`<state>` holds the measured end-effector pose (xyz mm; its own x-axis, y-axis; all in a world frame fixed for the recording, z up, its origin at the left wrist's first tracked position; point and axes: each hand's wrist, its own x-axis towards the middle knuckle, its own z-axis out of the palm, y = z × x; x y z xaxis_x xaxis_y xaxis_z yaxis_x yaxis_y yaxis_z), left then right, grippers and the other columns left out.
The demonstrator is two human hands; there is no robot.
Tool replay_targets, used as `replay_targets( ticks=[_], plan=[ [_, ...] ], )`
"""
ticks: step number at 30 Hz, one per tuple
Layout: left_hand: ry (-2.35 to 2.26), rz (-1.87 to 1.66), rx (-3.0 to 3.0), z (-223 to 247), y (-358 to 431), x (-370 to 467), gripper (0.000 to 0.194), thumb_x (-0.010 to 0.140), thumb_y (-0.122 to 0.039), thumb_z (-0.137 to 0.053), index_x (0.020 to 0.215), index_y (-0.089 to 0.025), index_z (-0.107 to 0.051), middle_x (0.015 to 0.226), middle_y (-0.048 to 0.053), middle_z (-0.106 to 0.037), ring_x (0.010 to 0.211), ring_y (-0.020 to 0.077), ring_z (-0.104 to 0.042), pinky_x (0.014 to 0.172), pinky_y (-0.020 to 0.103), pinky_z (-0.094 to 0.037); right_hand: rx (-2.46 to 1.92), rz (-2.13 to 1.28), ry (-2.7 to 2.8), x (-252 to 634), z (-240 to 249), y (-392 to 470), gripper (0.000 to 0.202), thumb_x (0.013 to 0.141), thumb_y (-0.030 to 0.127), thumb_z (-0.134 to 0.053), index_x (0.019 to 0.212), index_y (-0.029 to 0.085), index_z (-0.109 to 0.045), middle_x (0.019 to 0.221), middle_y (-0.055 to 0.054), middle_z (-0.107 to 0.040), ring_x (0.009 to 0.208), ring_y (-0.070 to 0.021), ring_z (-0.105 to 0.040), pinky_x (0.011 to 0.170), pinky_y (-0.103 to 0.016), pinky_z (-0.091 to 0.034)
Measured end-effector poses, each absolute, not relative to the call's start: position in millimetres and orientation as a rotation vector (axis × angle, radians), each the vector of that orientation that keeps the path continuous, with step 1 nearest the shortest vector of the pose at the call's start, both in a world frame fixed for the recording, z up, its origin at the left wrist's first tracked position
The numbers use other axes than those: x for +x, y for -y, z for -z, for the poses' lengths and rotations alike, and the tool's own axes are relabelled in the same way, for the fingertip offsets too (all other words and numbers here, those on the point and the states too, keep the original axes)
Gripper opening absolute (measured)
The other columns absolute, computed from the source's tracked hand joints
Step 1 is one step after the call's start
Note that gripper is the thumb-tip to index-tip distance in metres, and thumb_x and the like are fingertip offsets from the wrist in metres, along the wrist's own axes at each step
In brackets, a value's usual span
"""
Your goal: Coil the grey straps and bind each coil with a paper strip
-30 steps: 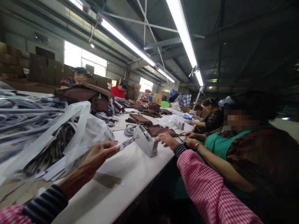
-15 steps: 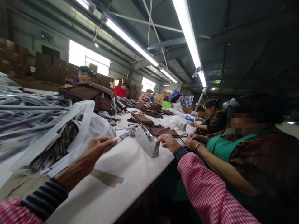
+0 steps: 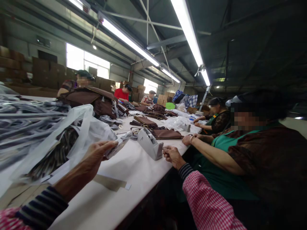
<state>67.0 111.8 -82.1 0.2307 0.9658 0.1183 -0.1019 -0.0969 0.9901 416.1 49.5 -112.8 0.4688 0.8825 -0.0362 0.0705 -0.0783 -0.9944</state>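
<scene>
My left hand (image 3: 99, 155) is closed on a bundled strap in a clear plastic wrapper (image 3: 120, 145), held tilted above the table. Just beyond the strap's far end stands a grey tape dispenser (image 3: 150, 145). Beside the dispenser's cutting end is my right hand (image 3: 174, 156), thumb and fingers pinched together. What the pinch holds, if anything, is too small to make out.
A translucent bag (image 3: 86, 134) of dark strips sits left, near a heap of grey wrapped straps (image 3: 31, 124). Brown fabric bags (image 3: 165, 133) lie behind the dispenser. At right, a co-worker in a green apron (image 3: 223, 143) works close to my right arm.
My right hand has drawn slightly down, its fingers closing into a pinch at the dispenser's end. The wrapped strap has turned in my left hand. The co-worker's hands have moved left.
</scene>
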Motion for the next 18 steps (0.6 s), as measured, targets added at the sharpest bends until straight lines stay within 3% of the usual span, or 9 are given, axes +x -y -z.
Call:
replay_targets(
  ticks=[3,6,10,13,18],
  plan=[
    [-0.857,-1.142,1.345,75,-99,72,0.045,0.067,-0.058,-0.079,0.075,-0.015,-0.073,0.065,0.001,-0.064,0.06,0.016,-0.05,0.06,0.028,-0.036,-1.55,-0.769,0.934,416,116,-41,0.027,0.07,0.017,-0.074,0.06,0.02,-0.048,0.045,0.006,-0.048,0.04,-0.0066,-0.037,0.04,-0.019,-0.02],
    [-0.832,-1.159,1.455,69,-89,77,0.041,0.071,-0.056,-0.077,0.073,-0.015,-0.073,0.064,-0.001,-0.061,0.061,0.015,-0.046,0.06,0.028,-0.031,-1.53,-0.753,1.042,401,111,-24,0.026,0.07,0.025,-0.075,0.063,0.02,-0.051,0.047,0.007,-0.05,0.04,-0.0068,-0.038,0.039,-0.019,-0.022],
    [-0.895,-1.216,1.557,63,-77,85,0.036,0.071,-0.052,-0.076,0.078,-0.016,-0.075,0.083,0.004,-0.071,0.078,0.0209,-0.058,0.072,0.032,-0.038,-1.29,-0.884,1.208,344,85,-4,0.03,0.076,0.041,-0.078,0.077,0.019,-0.058,0.061,0.004,-0.059,0.044,-0.0061,-0.043,0.041,-0.018,-0.03],
    [-0.945,-1.311,1.687,58,-69,89,0.031,0.071,-0.049,-0.075,0.075,-0.018,-0.075,0.1,0.007,-0.074,0.095,0.0279,-0.064,0.085,0.036,-0.042,-1.021,-1.069,1.149,292,65,2,0.038,0.077,0.046,-0.082,0.077,0.018,-0.055,0.062,0.004,-0.059,0.043,-0.0046,-0.042,0.038,-0.017,-0.026],
    [-0.933,-1.462,1.872,57,-66,90,0.023,0.074,-0.042,-0.072,0.066,-0.021,-0.072,0.094,0.008,-0.074,0.1,0.0302,-0.065,0.094,0.04,-0.045,-0.863,-1.105,1.076,245,58,-7,0.041,0.076,0.047,-0.085,0.074,0.018,-0.056,0.06,0.004,-0.059,0.041,-0.0036,-0.041,0.037,-0.015,-0.026]
  ],
)
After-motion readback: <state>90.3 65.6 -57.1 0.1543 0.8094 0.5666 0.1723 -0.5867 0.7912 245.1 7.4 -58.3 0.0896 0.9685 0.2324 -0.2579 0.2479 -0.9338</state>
